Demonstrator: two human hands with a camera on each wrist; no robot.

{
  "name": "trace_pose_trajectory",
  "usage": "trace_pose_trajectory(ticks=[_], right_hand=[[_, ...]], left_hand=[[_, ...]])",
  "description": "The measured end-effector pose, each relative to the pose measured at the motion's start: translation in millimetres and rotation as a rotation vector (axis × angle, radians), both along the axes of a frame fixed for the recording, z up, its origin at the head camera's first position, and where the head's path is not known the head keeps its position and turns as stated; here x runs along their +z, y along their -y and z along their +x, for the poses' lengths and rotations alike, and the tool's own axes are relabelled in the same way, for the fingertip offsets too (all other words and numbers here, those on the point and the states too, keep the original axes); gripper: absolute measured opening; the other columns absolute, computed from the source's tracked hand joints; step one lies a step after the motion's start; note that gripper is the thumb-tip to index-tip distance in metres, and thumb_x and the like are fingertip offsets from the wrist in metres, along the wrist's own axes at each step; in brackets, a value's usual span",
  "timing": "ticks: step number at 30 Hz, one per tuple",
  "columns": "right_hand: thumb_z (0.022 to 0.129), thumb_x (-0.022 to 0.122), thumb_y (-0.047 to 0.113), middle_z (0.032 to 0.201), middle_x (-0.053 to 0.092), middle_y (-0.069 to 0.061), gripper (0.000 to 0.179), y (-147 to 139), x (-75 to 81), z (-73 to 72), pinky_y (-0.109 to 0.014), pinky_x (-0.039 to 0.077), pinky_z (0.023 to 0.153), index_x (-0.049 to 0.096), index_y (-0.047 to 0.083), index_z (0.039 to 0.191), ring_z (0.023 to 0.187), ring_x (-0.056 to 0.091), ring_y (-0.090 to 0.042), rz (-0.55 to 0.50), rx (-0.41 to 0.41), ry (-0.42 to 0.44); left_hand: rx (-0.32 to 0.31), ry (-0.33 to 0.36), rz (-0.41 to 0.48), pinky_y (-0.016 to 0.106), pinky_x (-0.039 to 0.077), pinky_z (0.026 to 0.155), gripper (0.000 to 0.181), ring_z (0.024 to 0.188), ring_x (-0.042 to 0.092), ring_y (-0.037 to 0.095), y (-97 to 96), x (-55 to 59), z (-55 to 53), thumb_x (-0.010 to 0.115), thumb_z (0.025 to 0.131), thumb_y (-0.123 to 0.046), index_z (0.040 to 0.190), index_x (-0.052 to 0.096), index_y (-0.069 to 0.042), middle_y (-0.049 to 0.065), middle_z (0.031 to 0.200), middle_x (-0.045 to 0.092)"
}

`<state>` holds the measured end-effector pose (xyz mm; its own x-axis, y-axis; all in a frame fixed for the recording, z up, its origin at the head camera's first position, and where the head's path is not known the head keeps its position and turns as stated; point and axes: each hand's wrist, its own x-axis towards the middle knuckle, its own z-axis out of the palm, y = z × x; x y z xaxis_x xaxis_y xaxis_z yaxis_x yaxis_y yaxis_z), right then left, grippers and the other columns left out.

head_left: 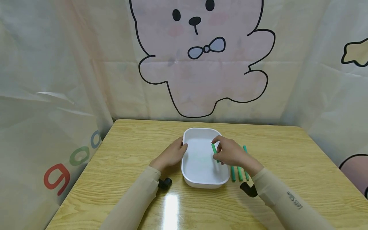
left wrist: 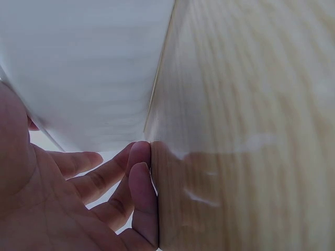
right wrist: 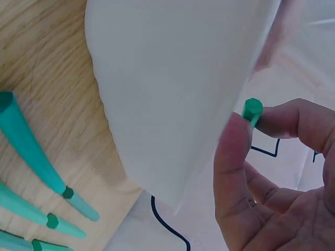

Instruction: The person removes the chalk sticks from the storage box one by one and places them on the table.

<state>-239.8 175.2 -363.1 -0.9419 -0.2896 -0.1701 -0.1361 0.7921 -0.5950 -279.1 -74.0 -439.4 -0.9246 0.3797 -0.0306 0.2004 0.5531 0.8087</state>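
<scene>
My left hand [head_left: 172, 154] grips the left side of a white plastic basin [head_left: 198, 171], with the thumb over the rim. In the left wrist view its fingers [left wrist: 99, 183] lie against the outer wall, near the tabletop. Above the right part of the basin, my right hand [head_left: 230, 151] pinches a short green hexagonal stick [head_left: 214, 148] between thumb and fingertips. The right wrist view has the stick's end face toward the camera, close to the basin's rim. Three similar green sticks [head_left: 240, 174] lie side by side on the table, right of the basin, partly hidden by my right hand and wrist.
The wooden table [head_left: 138, 137] carries the basin and the sticks. Dark bands sit at both wrists. A printed curtain [head_left: 115, 83] with a cartoon figure hangs behind the table and along its sides. Light glares off the tabletop in front of the basin.
</scene>
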Motion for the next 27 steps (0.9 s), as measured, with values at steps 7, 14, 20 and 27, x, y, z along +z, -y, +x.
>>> trace_pose_trajectory(ticks=[7, 14, 20, 27], right_hand=[[0.091, 0.068, 0.007, 0.096, 0.062, -0.011, 0.053, -7.8, 4.4, 1.1, -0.031, 0.054, 0.06, 0.051, 0.0, 0.141, 0.065, 0.064, -0.018, -0.011, -0.008, 0.005], [0.091, 0.067, 0.008, 0.098, 0.062, -0.012, 0.054, -16.6, 7.4, 3.7, -0.031, 0.054, 0.059, 0.049, -0.001, 0.142, 0.068, 0.065, -0.022, -0.025, -0.005, 0.016], [0.091, 0.065, 0.008, 0.099, 0.062, -0.013, 0.055, -25.6, 9.3, 4.4, -0.033, 0.054, 0.06, 0.048, -0.001, 0.143, 0.069, 0.068, -0.025, -0.031, -0.01, 0.006], [0.091, 0.065, 0.007, 0.101, 0.06, -0.015, 0.055, -35.6, 9.1, 6.1, -0.037, 0.058, 0.063, 0.048, -0.002, 0.142, 0.07, 0.068, -0.025, -0.059, -0.034, 0.02]], left_hand=[[-0.005, -0.012, -0.004, 0.048, 0.051, 0.11, 0.059, 0.133, 0.057, 0.028, 0.3, -1.8, -1.7, 0.034, 0.113, -0.035, 0.165, 0.026, -0.008, 0.016, 0.149, 0.054], [-0.004, -0.019, -0.012, 0.047, 0.051, 0.108, 0.059, 0.131, 0.058, 0.028, 0.7, -3.3, -2.0, 0.035, 0.113, -0.034, 0.165, 0.026, -0.008, 0.016, 0.148, 0.055], [-0.001, -0.025, -0.011, 0.047, 0.051, 0.108, 0.058, 0.131, 0.057, 0.028, 0.6, -4.3, -2.3, 0.035, 0.113, -0.035, 0.165, 0.027, -0.01, 0.015, 0.148, 0.054], [-0.002, -0.02, -0.004, 0.047, 0.051, 0.109, 0.058, 0.132, 0.057, 0.027, 1.1, -3.5, -2.3, 0.034, 0.113, -0.034, 0.165, 0.027, -0.01, 0.016, 0.15, 0.054]])
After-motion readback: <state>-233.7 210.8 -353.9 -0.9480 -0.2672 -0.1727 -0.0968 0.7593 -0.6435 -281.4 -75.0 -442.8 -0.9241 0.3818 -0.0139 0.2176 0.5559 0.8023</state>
